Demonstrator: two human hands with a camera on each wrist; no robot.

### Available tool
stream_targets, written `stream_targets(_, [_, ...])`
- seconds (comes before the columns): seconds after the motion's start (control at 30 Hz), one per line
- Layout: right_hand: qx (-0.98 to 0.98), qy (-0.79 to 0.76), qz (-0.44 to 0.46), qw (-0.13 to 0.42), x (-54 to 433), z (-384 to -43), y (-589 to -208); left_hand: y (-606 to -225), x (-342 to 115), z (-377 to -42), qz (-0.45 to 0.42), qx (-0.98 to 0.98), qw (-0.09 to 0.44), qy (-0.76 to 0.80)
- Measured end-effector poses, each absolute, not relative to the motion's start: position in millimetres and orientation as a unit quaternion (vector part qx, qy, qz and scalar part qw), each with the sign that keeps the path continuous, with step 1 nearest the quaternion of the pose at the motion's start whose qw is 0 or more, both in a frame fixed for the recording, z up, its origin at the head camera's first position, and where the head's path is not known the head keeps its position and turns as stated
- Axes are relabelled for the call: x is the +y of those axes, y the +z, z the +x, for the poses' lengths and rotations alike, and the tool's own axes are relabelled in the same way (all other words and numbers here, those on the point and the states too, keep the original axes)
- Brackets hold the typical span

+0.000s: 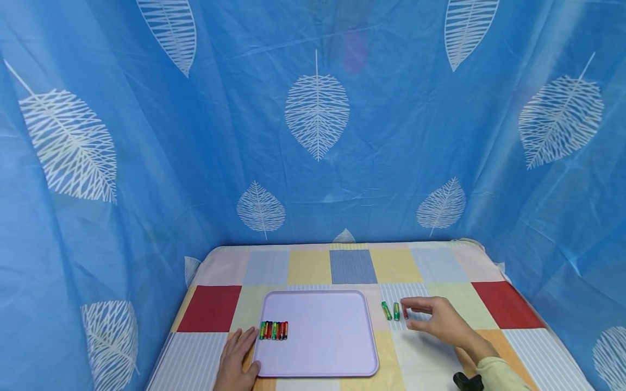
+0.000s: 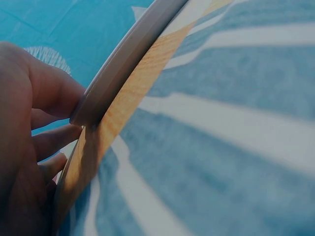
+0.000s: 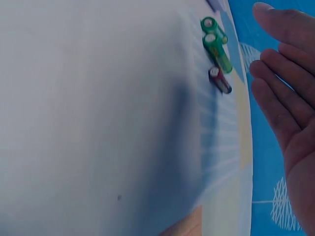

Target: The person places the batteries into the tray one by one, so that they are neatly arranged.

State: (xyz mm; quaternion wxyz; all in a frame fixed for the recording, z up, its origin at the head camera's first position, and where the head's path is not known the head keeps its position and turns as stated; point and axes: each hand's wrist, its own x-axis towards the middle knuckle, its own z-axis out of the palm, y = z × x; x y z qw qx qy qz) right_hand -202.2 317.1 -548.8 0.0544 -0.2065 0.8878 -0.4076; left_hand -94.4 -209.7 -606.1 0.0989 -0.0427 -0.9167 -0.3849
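Observation:
A pale lilac tray (image 1: 325, 339) lies on the table. Near its left rim, several red and green batteries (image 1: 274, 330) sit side by side in a row. My left hand (image 1: 237, 361) rests against the tray's left edge; the left wrist view shows the fingers touching the rim (image 2: 118, 69). To the right of the tray lie two green batteries (image 1: 396, 311) and a red battery (image 1: 405, 312). Over the red one hovers my right hand (image 1: 440, 321), thumb and fingers apart. The right wrist view shows that red battery (image 3: 220, 81) lying apart from the hand (image 3: 300, 108).
A patchwork cloth (image 1: 210, 309) covers the table. Blue curtains (image 1: 318, 190) with white leaf prints hang behind and on both sides. A black strap piece (image 1: 468, 382) is on the right wrist, by a pale yellow sleeve (image 1: 501, 374).

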Motion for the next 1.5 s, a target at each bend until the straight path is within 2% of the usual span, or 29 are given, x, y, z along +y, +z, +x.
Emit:
stream_targets(0.2, [0.898,-0.399,-0.178,0.048,323.5,-206.0,-553.4,-606.9,-209.9,-94.7,-0.046,-0.917,0.106,-0.382])
stream_targets(0.7, [0.91,-0.399,-0.09,0.064,319.0,-210.5,-565.3,-602.5,-209.2,-94.3,-0.028,-0.916,0.063,-0.396])
stream_targets(1.0, [0.916,-0.384,-0.114,0.025,315.0,-221.2,-581.0,-600.3,-208.9,-94.4,-0.02,-0.912,0.051,-0.406])
stream_targets(1.5, [0.923,-0.368,-0.109,0.018,307.8,-223.6,-586.4,-602.0,-208.7,-94.1,-0.018,-0.916,0.061,-0.396])
